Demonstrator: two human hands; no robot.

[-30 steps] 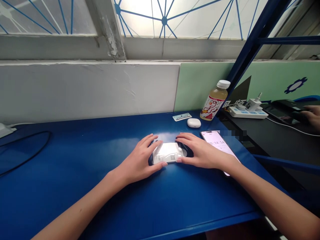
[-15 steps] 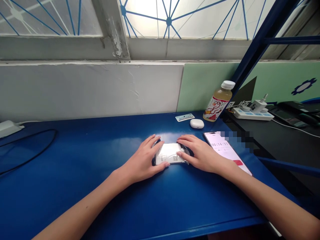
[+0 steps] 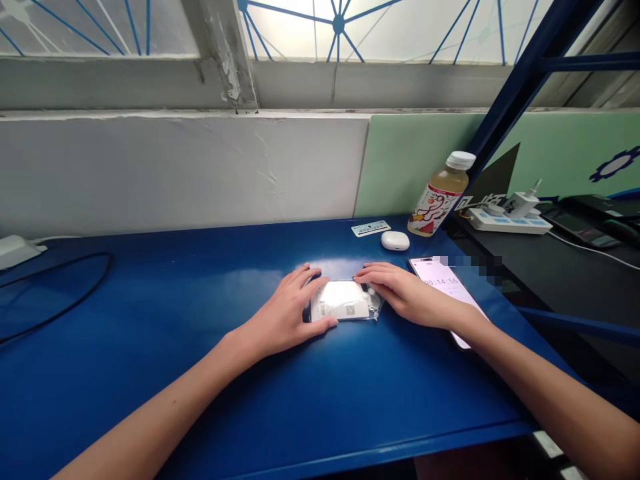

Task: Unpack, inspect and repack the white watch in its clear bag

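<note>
A small flat package in clear plastic (image 3: 345,308), with a white face and a printed square code, lies on the blue desk (image 3: 210,400). My left hand (image 3: 287,313) is closed on its left end, the thumb along the near edge and the fingers at the far edge. At the far right corner, the fingers of my right hand (image 3: 400,293) are pressed together on the wrapping; its thumb is hidden. The crinkled right end of the plastic shows below those fingers. Beneath my right forearm lies a phone (image 3: 440,270) with a running timer.
Behind the package are a white earbud case (image 3: 395,241), a small printed card (image 3: 371,229) and a tilted juice bottle (image 3: 440,197). A power strip (image 3: 510,221) stands at the right. At the left are a white adapter (image 3: 19,252) and a black cable (image 3: 75,308).
My right thumb has left the top of the package and is now out of sight, uncovering its right end. My left hand keeps its hold. The view has tilted down slightly.
</note>
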